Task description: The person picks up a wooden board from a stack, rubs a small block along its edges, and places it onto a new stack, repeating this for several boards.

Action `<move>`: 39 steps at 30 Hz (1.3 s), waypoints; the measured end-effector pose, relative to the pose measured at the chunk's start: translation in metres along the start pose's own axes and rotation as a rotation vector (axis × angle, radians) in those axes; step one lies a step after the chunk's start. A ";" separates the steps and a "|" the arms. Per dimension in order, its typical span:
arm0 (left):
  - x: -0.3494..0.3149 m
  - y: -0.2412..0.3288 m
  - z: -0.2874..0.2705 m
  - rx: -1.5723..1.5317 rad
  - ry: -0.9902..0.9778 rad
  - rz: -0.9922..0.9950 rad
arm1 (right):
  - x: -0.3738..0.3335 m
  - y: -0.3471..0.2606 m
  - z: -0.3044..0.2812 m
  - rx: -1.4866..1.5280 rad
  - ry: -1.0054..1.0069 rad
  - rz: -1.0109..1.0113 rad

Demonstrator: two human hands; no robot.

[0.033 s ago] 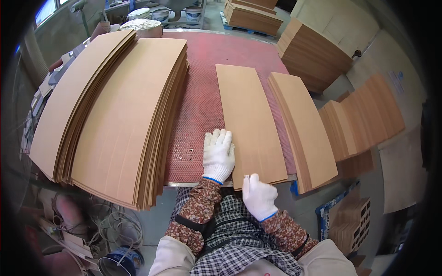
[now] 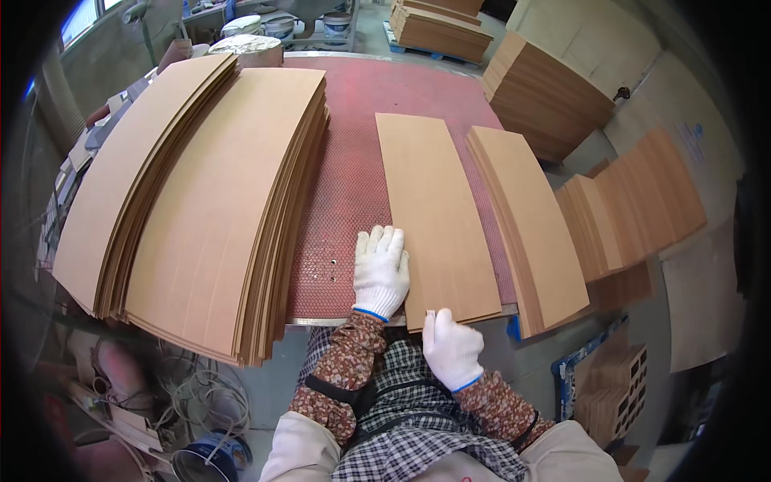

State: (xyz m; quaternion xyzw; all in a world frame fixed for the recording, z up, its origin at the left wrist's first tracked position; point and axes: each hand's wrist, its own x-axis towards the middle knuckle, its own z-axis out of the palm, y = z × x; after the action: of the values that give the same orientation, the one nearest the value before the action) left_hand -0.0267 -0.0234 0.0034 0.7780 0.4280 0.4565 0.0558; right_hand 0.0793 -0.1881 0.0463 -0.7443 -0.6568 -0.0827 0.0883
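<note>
My left hand [image 2: 381,271], in a white knit glove, lies flat with its fingers stretched out. It rests at the left edge of a light-brown wooden panel [image 2: 438,193], part of a low stack on the red table. Just at the near end of that panel is my right hand [image 2: 453,349], also gloved, its fingers curled closed. A small pale bit shows by its thumb, too small to name. Right of the panel lies a narrower panel stack [image 2: 534,233]. Two taller stacks of wide panels stand to the left, the nearer one [image 2: 221,193] beside the outer one [image 2: 144,169].
The table [image 2: 353,145] has a red mesh-patterned top. Stacked boards [image 2: 546,96] stand beyond its right side, with another board stack [image 2: 634,209] nearer. Blue-edged pallets sit on the floor. At lower left are coiled hoses [image 2: 213,402] and a blue bucket [image 2: 210,456].
My right hand has shifted very slightly toward me at the panel's near end. My left hand and the stacks are where they were.
</note>
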 end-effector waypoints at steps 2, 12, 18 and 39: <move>-0.002 0.004 -0.004 0.004 -0.020 0.002 | -0.019 0.002 -0.003 0.026 0.021 0.003; 0.005 0.022 -0.027 -0.028 -0.120 0.058 | -0.009 0.072 -0.019 0.154 0.268 0.230; -0.020 0.055 -0.050 0.003 -0.300 0.044 | -0.008 0.111 -0.001 0.135 0.249 0.365; -0.036 0.095 -0.119 -0.815 -0.333 -0.871 | -0.033 0.102 -0.031 0.586 0.014 0.431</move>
State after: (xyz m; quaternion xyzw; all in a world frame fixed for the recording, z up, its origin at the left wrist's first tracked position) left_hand -0.0666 -0.1448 0.0938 0.5087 0.4830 0.3909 0.5959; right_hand 0.1758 -0.2399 0.0661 -0.8080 -0.4802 0.1246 0.3179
